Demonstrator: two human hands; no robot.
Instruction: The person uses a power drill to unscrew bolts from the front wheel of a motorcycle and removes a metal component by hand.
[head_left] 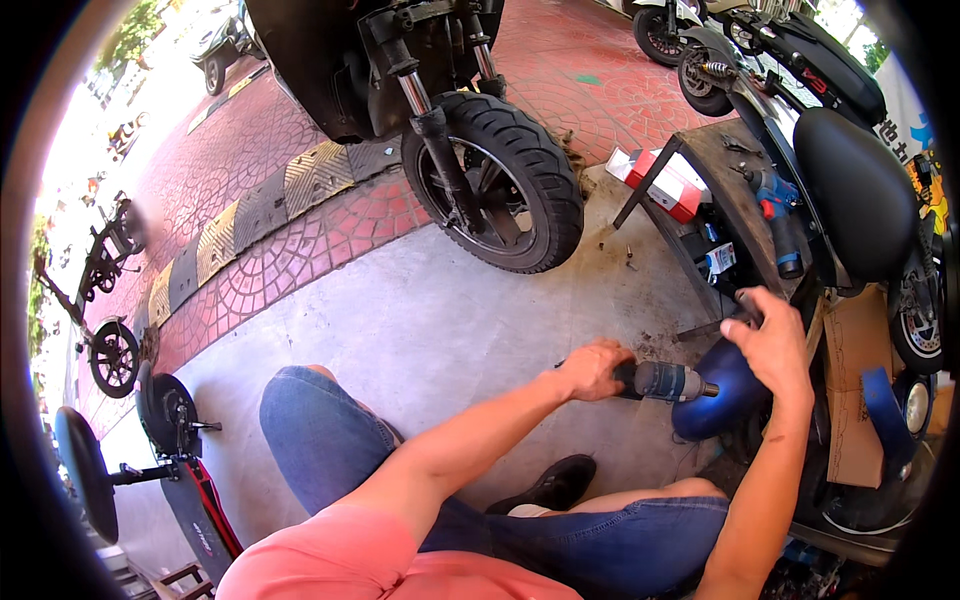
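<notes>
My left hand (597, 368) is closed around the black grip of a dark cordless power driver (665, 380). The driver lies level, its nose pointing right against a glossy dark-blue curved body panel (722, 412). Whether its bit sits on a screw is hidden. Over the panel's upper edge, my right hand (775, 345) has its thumb and fingers curled around something dark that I cannot make out. Above the panel, a scooter's front wheel (500, 180) with a black tyre and fork stands on the concrete.
A worn metal stand (720, 150) at the right carries a blue cordless drill (778, 215); a red-and-white box (665, 185) sits beside it. Behind is a scooter with a black seat (855, 195). Cardboard (858, 390) leans at the right. A folded scooter (195, 510) stands at the left.
</notes>
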